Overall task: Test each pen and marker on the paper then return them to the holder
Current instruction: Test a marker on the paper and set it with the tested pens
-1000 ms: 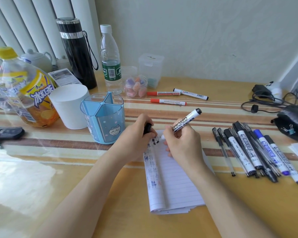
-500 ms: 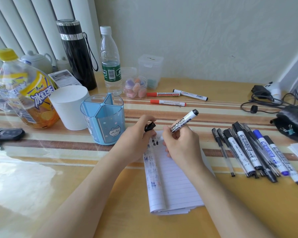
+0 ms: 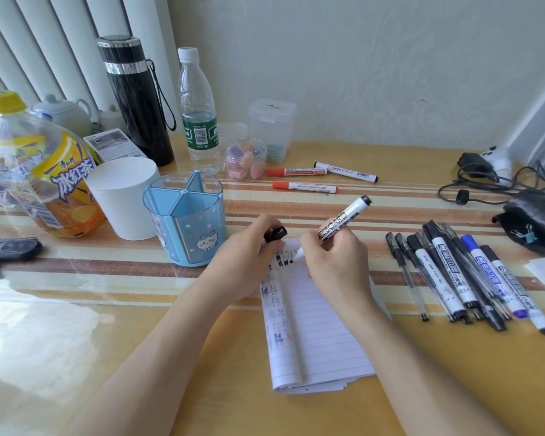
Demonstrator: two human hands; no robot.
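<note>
Your right hand (image 3: 337, 269) grips the marker (image 3: 343, 220), tip touching the paper (image 3: 321, 335) near its top. Your left hand (image 3: 243, 259) pinches the cap (image 3: 276, 233) at the paper's left edge. Press lightly, draw 1 short stroke, then recap.

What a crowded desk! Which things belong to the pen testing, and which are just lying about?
In the job: marker in right hand, cap in left hand, paper, blue holder, pen pile, three loose markers.
Lying about: tea bottle, water bottle, flask, white cup, car key, cables, small jar.
</note>
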